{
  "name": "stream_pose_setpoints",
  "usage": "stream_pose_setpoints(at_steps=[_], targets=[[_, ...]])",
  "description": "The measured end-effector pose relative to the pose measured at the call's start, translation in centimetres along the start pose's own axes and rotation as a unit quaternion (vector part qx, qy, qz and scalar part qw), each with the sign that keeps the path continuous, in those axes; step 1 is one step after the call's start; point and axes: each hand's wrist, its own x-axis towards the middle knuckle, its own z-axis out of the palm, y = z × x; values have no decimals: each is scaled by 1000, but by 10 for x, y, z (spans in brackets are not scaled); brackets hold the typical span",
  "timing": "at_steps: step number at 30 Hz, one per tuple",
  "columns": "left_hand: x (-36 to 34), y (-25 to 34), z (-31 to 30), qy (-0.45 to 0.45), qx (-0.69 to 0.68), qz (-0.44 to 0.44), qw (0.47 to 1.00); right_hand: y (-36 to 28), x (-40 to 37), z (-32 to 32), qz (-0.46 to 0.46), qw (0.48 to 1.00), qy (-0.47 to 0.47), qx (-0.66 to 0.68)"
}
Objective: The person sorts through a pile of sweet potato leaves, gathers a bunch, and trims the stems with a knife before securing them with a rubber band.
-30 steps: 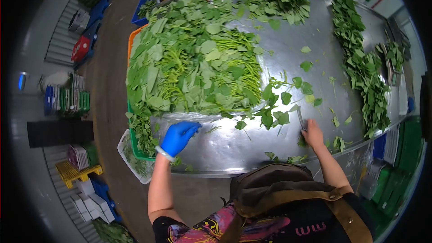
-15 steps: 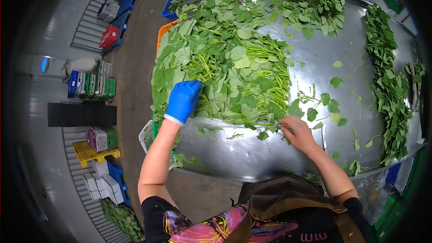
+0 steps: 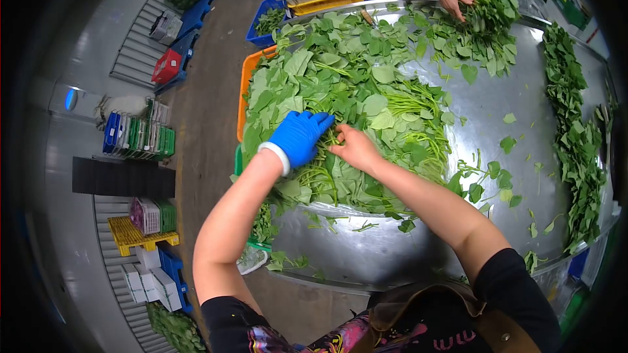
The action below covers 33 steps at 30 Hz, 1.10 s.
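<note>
My left hand (image 3: 300,136), in a blue glove, reaches into the big heap of leafy greens (image 3: 386,117) on the metal table (image 3: 366,252). Its fingers are bent round some stems near the middle of the heap. Just right of it, almost touching, my bare right hand (image 3: 355,147) pinches at the same stems with thumb and fingertips. Cut stem ends of the greens point right, and the leaves spread toward the left. Exactly how many stems lie between my hands is hidden.
Across the table a co-worker's hands (image 3: 458,1) hold a bunch of greens (image 3: 487,23). A long row of greens (image 3: 572,137) lies at the right. Loose leaves are scattered between. An orange crate (image 3: 246,91) and a blue crate (image 3: 258,26) stand at the left edge.
My right hand has moved up and left from the near edge of the heap to beside my left hand. My gloved hand is a little further right. The view has shifted slightly.
</note>
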Motion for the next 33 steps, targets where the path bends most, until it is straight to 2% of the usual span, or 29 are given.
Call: stream_pose_setpoints(at_steps=[3, 6, 10, 11, 14, 15, 18, 21, 22, 23, 26, 28, 30, 31, 33], targets=[[-5, -16, -12, 46, -71, 65, 994, 8, 10, 11, 41, 992, -26, 113], [0, -19, -11, -12, 13, 71, 997, -2, 5, 6, -45, 999, 7, 13], [6, -19, -13, -9, 74, 65, 995, -7, 4, 4, -72, 997, -23, 25], [9, -19, -17, 25, 89, 70, 993, -7, 3, 0, -96, 994, -41, 26], [17, -22, -27, -20, 144, 48, 988, -3, -6, -1, -233, 967, 39, 93], [17, -20, -34, -8, 114, 54, 992, -2, -9, -3, -210, 967, 36, 137], [6, -29, -45, 127, 35, 68, 989, 7, -7, -2, -152, 984, 61, 68], [-2, -47, -38, 171, -18, 81, 982, 6, -4, 15, -139, 988, 62, -38], [-3, -56, -28, 184, -45, 90, 978, 1, -2, 18, -112, 992, 55, -12], [-5, -65, -15, 143, -53, 107, 983, -2, 1, 22, -87, 995, 48, 13], [-10, -39, -31, 73, -59, 54, 994, -8, 8, 20, -66, 995, 59, 47], [-12, -43, -33, 90, -62, 47, 993, -15, 11, 13, -69, 993, 73, 56], [-14, -46, -39, 105, -63, 16, 992, -27, 18, 5, -84, 987, 64, 124], [-14, -46, -39, 148, -76, 3, 986, -37, 20, 0, -91, 981, 62, 159], [-12, -62, -32, 236, -102, -8, 966, -58, 17, -12, -109, 961, -17, 253]])
